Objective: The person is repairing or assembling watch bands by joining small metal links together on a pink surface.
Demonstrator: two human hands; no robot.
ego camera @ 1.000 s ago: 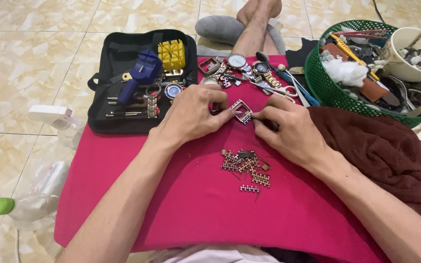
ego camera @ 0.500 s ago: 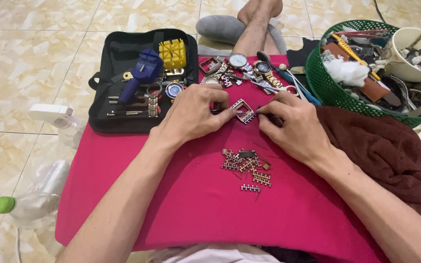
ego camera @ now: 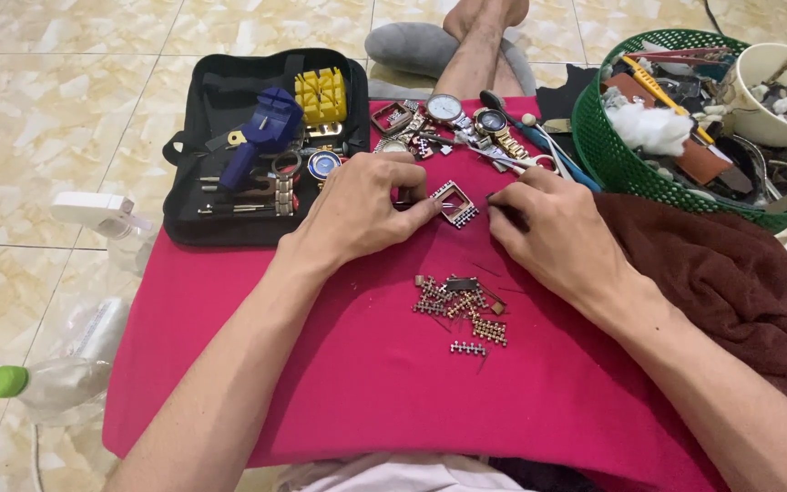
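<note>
Watch case [ego camera: 454, 202], square and metallic, is pinched by left hand [ego camera: 362, 208] on red cloth [ego camera: 357, 364] over tiled floor [ego camera: 56, 100]; right hand [ego camera: 557, 232] is closed on a thin tool [ego camera: 503, 206].

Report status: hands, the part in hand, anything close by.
Left hand pinching square watch case on red cloth. Right hand holds thin tool, beside case. Loose links just below.

Both forearms reach forward, bare. Left hand [ego camera: 362, 211] rests palm down, fingers curled, fingertips pinched together. Right hand [ego camera: 553, 232] (also palm down) pinches thumb against forefinger.
</note>
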